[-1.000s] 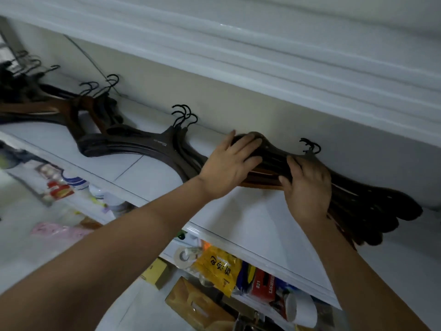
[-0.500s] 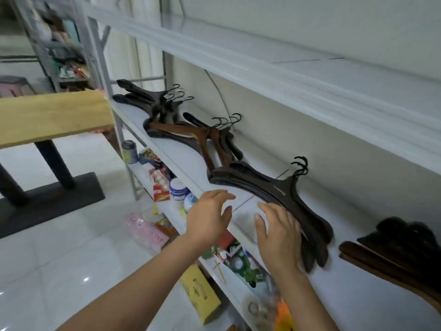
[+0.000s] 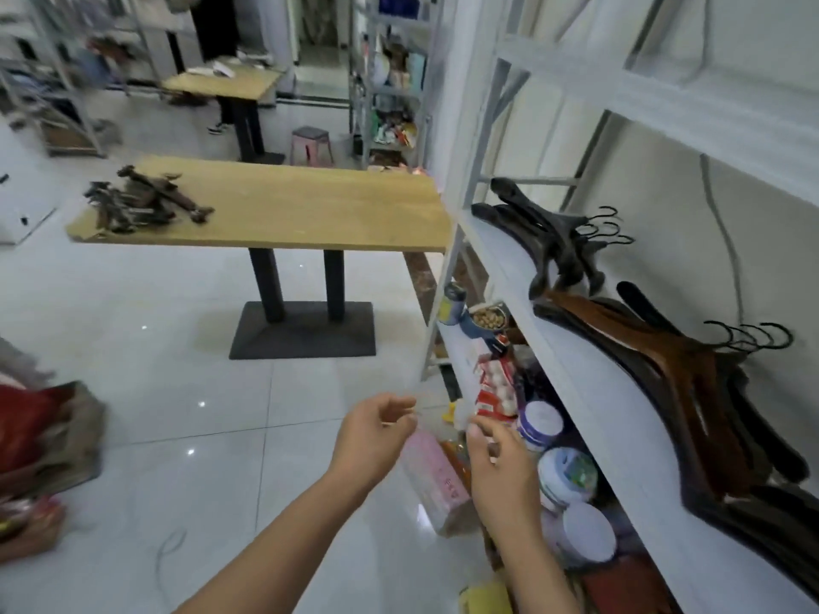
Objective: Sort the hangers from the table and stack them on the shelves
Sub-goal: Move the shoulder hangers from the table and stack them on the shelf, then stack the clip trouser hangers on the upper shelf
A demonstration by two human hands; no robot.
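Both hands are empty and in the air over the tiled floor, beside the shelf unit. Left hand [image 3: 372, 436] has loosely curled fingers and holds nothing. Right hand [image 3: 501, 471] is the same, relaxed and half-curled, touching nothing. Unsorted hanger pile [image 3: 142, 201] lies on the far-left end of the wooden table [image 3: 310, 214], well away from the hands. White shelf [image 3: 576, 347] at right carries a black hanger stack [image 3: 554, 241] at the far end and a brown and dark hanger stack [image 3: 664, 356] nearer. Jars and boxes sit on the lower shelf. Pink pack [image 3: 434, 476] lies on the floor between the hands.
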